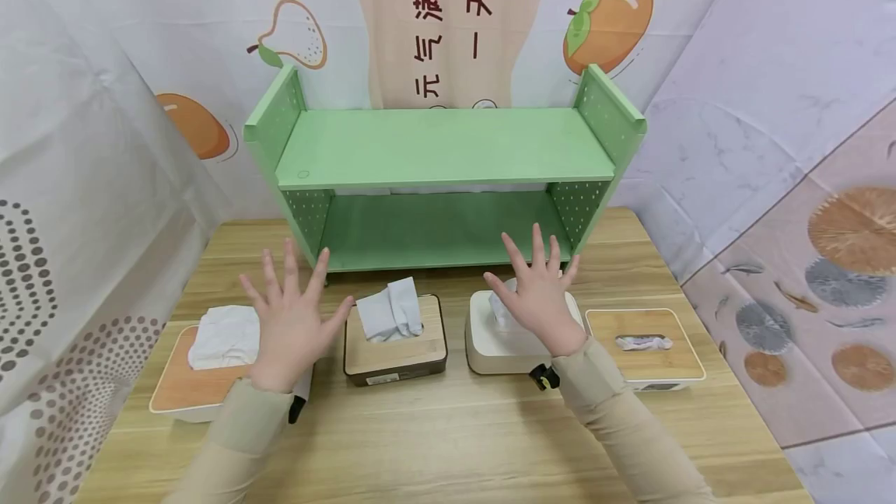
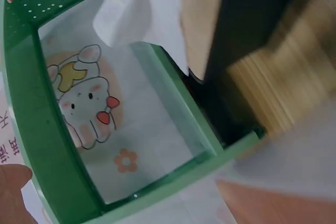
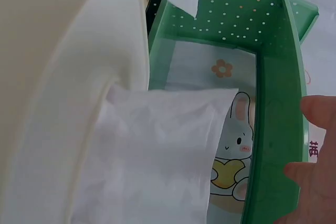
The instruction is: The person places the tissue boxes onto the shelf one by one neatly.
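My left hand [image 1: 290, 333] is spread with straight fingers above the table, between a tissue box with an orange-brown lid [image 1: 203, 381] and a dark-sided tissue box with a light wooden lid [image 1: 385, 350]. It holds nothing. My right hand [image 1: 542, 302], also spread and holding nothing, hovers over a cream tissue box [image 1: 500, 341] and hides part of it. White tissue [image 3: 157, 150] from that box fills the right wrist view's lower middle. To the right sits a white tissue box with a bamboo lid [image 1: 647, 364], its tissue [image 1: 644, 342] barely showing in the slot.
A green two-tier shelf [image 1: 448, 146] stands at the back of the wooden table [image 1: 434, 442], behind the boxes. Printed cloth [image 1: 490, 29] hangs behind it. Folded white tissue [image 1: 227, 337] lies on the leftmost box. Dark straps [image 1: 544, 376] circle my wrists.
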### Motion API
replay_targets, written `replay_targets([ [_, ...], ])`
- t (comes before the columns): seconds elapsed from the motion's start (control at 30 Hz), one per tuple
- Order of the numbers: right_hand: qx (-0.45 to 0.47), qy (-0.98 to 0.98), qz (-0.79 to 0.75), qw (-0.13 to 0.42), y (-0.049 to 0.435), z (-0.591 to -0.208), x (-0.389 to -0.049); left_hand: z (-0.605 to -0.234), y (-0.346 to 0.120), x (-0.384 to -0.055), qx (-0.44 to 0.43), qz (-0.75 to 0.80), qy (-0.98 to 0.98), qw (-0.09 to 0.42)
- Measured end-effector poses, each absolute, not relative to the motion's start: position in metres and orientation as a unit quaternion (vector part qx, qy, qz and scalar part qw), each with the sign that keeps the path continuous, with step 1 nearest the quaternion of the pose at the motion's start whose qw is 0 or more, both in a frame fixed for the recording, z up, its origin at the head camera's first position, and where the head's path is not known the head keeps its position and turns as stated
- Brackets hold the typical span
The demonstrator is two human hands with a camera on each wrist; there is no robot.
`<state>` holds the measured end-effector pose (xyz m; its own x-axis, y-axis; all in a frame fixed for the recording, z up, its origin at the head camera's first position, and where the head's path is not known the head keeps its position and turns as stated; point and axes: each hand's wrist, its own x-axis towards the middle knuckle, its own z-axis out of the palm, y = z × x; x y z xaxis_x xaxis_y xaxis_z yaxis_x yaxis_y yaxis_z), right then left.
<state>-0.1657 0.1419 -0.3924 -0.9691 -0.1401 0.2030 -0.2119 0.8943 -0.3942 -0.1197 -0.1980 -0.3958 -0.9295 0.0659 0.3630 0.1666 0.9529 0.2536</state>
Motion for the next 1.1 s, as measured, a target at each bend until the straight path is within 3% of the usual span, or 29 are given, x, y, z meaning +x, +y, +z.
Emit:
replay_targets([
  [0.73,0.159,-0.962,0.209,0.068,0.075,-0.388,-0.156,-0.397,-0.287,-0.082,-0.004,-0.128,-0.979,0.161],
  [0.93,0.197,-0.96,0.195,0.048,0.043,-0.387,-0.16,-0.407,-0.311,-0.073,0.004,-0.128,-0.978,0.166],
  [1.1,0.233,-0.953,0.19,0.021,0.009,-0.399,-0.16,-0.425,-0.332,-0.066,0.01,-0.151,-0.978,0.141],
])
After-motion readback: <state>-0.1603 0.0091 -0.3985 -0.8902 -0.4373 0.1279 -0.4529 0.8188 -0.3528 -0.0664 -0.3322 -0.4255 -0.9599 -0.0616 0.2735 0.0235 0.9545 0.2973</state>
